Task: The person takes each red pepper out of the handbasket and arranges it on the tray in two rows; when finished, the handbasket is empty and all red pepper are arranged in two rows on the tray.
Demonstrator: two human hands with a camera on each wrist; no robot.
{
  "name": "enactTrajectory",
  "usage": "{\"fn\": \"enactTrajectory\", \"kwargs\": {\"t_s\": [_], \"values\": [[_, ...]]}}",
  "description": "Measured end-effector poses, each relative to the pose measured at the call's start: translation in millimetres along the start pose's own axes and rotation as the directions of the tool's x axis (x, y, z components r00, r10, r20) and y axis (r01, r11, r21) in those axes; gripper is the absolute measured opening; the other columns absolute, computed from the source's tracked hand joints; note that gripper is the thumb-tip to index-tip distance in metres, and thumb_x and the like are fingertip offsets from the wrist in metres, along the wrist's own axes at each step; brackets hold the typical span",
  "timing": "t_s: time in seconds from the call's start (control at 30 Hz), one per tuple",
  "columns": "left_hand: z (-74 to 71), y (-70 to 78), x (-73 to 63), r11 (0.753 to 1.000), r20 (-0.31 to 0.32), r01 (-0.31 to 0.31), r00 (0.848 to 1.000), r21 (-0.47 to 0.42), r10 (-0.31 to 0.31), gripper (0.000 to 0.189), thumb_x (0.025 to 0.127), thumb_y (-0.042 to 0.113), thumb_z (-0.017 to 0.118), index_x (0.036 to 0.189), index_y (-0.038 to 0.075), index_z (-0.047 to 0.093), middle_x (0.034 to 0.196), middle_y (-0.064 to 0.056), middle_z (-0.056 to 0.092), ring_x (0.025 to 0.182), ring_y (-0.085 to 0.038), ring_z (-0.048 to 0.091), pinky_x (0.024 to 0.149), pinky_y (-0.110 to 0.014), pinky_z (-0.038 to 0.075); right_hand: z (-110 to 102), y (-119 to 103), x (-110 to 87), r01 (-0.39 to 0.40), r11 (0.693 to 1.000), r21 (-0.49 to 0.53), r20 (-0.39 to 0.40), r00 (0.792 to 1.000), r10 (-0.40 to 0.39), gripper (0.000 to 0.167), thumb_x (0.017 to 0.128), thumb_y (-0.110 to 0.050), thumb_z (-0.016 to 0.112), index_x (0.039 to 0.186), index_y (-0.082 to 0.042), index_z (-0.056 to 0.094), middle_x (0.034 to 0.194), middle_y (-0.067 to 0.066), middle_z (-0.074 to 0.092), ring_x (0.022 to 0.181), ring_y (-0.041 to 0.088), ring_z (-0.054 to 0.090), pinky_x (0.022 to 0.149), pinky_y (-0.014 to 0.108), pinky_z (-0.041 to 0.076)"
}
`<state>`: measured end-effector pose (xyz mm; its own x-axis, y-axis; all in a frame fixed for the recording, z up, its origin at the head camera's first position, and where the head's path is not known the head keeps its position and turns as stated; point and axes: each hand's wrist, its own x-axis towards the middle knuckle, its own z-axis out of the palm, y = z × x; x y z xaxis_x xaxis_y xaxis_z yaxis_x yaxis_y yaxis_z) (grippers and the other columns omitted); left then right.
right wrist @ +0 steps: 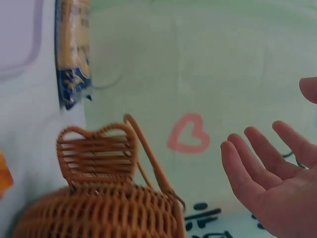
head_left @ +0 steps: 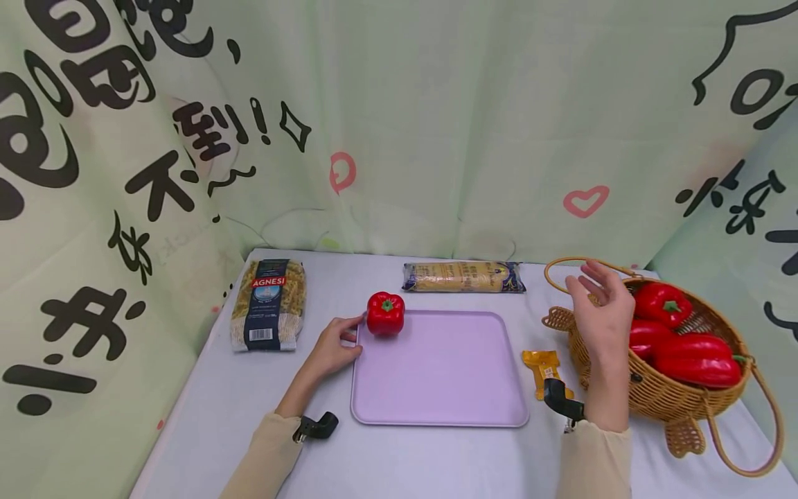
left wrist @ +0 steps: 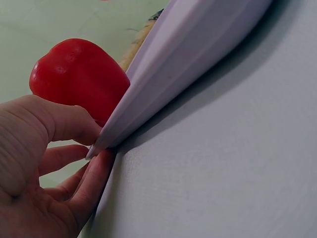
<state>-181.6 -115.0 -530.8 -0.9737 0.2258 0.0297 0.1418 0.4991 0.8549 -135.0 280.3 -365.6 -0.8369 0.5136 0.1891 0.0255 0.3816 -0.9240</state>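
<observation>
A light purple tray (head_left: 439, 367) lies on the table, a red bell pepper (head_left: 385, 314) on its far left corner. My left hand (head_left: 335, 346) pinches the tray's left rim beside that pepper, thumb above and fingers below, as the left wrist view shows. My right hand (head_left: 601, 308) is raised by the left side of a wicker basket (head_left: 661, 398), its fingers loosely bent and holding nothing. Inside the basket are a red bell pepper (head_left: 662, 305) and long red peppers (head_left: 698, 360). In the right wrist view the hand (right wrist: 277, 183) appears apart from the basket (right wrist: 104, 213).
A bag of AGNESI pasta (head_left: 268, 305) lies at the far left. Behind the tray is a long pack of noodles (head_left: 464, 277). Between tray and basket sits a small orange packet (head_left: 544, 367). A printed curtain (head_left: 461, 125) encloses the table's back and sides.
</observation>
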Motion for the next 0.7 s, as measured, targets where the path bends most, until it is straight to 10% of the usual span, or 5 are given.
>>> {"fn": "enactTrajectory", "kwargs": {"t_s": [0.7], "values": [[-1.2,3.2,-0.3,1.000,0.011,0.025,1.000,-0.009,-0.025,0.060,0.080,-0.002,0.072,0.137,0.003,0.057,0.122,-0.016,0.057,0.099,-0.027,0.062,0.082,-0.037,0.057,-65.5,-3.5,6.4,-0.328,0.928,-0.179,-0.288,0.919,0.269,0.063,0.091,-0.038,0.060,0.150,-0.030,0.041,0.157,-0.001,0.034,0.144,0.017,0.026,0.116,0.043,0.026]]}}
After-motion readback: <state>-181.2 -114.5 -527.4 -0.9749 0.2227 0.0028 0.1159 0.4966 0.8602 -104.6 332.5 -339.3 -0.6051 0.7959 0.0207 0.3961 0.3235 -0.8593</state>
